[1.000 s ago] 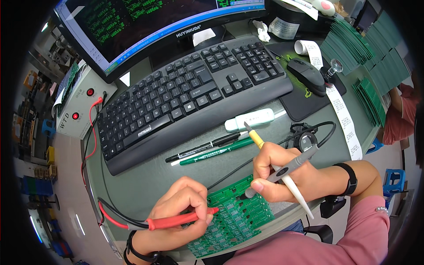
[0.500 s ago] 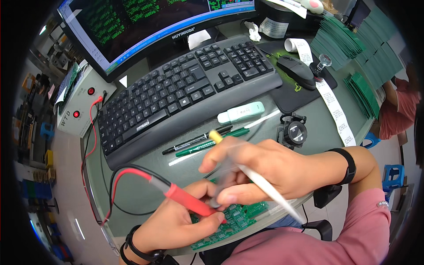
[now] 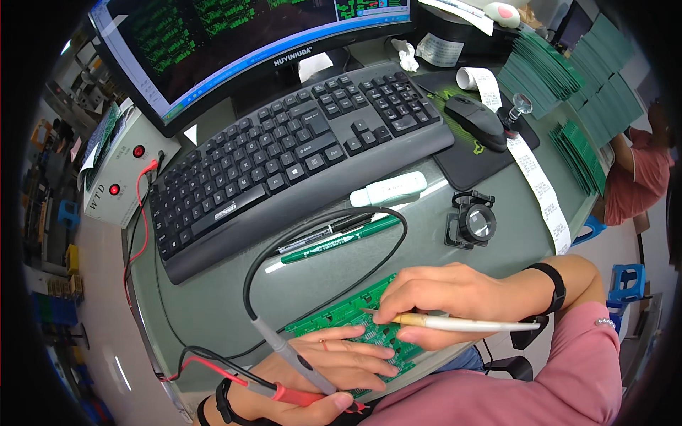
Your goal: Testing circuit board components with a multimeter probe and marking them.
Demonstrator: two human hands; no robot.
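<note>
At the near edge of the grey-green desk, a green circuit board lies flat, partly hidden by both hands; the left hand is spread palm down over its near left part, the four fingers straight and a little apart, while its thumb lies over a red probe, pinning it against the hand; a grey probe slants across the back of the same hand, its lower end at the base of the thumb (how firmly either probe is gripped, I cannot tell).

Over the right part of the board, the right hand is closed in a pen-like pinch on a white-handled tool with a yellowish collar; its thin pointed tip is aimed left, over the board, though whether it touches the surface I cannot tell; the handle runs out to the right, past the hand.

Beyond the board lie a green marker and a black pen, side by side; a pale mint case rests just past them, and a black-framed magnifier stands to the right; farther off are a black keyboard and, at its right, a dark mouse on a pad; a long paper strip trails along the right side.
</note>
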